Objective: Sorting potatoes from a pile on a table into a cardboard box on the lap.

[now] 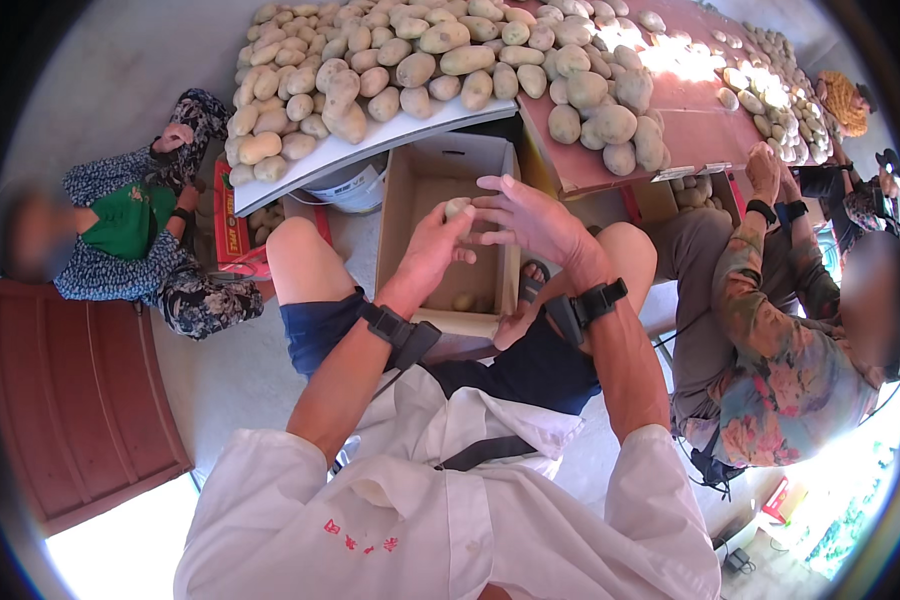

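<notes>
A small potato (457, 209) is gripped between the thumb and fingers of my left hand (433, 244), above a cardboard box between my knees. Close beside it on the right, my right hand (529, 217) has its fingers spread; its fingertips are near the potato, and whether they touch it I cannot tell. The cardboard box (397, 217) has a potato (463, 301) at its near end. Beyond the box, many potatoes (417, 69) are heaped on a white-topped table (450, 127). More lie on a red table (690, 135) to the right.
A white bucket (354, 193) stands left of the box under the table edge. A red box (234, 247) with potatoes is beside a seated person at left. Another seated person's hands (766, 176) are at the right, near a box of potatoes (696, 193). My knees flank the cardboard box.
</notes>
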`<state>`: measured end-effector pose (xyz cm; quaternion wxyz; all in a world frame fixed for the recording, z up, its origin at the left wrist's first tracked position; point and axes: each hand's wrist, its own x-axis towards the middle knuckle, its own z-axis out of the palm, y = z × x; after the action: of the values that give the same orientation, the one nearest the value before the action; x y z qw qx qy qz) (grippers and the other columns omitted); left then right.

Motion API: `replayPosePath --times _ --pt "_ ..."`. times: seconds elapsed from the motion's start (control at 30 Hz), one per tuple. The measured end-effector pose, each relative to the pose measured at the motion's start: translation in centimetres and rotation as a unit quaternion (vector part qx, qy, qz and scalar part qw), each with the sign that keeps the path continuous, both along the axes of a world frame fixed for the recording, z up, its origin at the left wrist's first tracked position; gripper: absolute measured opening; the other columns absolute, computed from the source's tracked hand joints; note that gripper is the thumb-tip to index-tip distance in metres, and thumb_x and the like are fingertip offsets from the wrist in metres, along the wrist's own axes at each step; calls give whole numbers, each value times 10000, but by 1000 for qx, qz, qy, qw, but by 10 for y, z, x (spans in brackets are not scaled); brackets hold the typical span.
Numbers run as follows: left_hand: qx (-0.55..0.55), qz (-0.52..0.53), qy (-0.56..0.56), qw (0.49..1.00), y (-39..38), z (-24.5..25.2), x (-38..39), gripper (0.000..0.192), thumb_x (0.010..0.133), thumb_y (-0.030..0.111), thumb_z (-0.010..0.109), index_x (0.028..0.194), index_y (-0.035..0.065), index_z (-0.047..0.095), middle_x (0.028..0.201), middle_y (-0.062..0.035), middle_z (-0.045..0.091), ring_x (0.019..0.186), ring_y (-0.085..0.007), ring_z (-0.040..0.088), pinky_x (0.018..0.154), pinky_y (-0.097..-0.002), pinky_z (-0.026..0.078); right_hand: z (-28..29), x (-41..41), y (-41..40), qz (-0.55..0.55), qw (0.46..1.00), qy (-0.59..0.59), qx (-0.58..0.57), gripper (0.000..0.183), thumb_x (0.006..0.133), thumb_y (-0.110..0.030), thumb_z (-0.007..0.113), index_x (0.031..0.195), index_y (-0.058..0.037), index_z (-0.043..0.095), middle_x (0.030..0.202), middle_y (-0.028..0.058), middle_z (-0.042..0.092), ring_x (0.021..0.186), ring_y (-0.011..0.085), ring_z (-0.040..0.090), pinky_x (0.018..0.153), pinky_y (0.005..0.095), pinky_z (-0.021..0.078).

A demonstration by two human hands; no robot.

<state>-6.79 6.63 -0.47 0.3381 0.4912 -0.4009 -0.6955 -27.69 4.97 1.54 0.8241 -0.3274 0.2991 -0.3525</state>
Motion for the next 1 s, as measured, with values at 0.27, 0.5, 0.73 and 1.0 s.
replayPosePath --times 0.27,0.5,0.73,1.0 --pt "105 10 302 947 -6 -12 30 407 1066 396 487 1288 58 541 1136 -133 680 920 -241 693 656 -314 520 4 -5 -8 -86 996 19 -34 561 1044 -396 528 1418 12 439 1176 166 655 1013 235 683 806 344 553" --pt "193 32 152 969 24 -61 41 346 1056 386 525 1182 67 569 1060 -127 685 870 -233 700 645 -331 527 0 -8 2 -120 990 69 -32 403 1026 -294 571 1320 -19 555 1054 105 696 901 176 686 721 289 530" --pt "240 95 101 961 13 -61 61 298 1046 353 550 1148 74 571 1079 -143 667 898 -256 692 641 -358 525 -3 -8 -1 -110 990 78 -34 337 1038 -257 552 1294 -39 577 1022 71 713 879 155 694 708 265 530" --pt "-57 53 257 963 -135 75 106 454 1050 335 552 1341 3 447 1244 -205 609 1173 -359 625 857 -432 590 3 -7 -3 -116 990 59 -52 343 1034 -251 563 1292 -26 578 1029 85 709 870 164 696 698 267 534"
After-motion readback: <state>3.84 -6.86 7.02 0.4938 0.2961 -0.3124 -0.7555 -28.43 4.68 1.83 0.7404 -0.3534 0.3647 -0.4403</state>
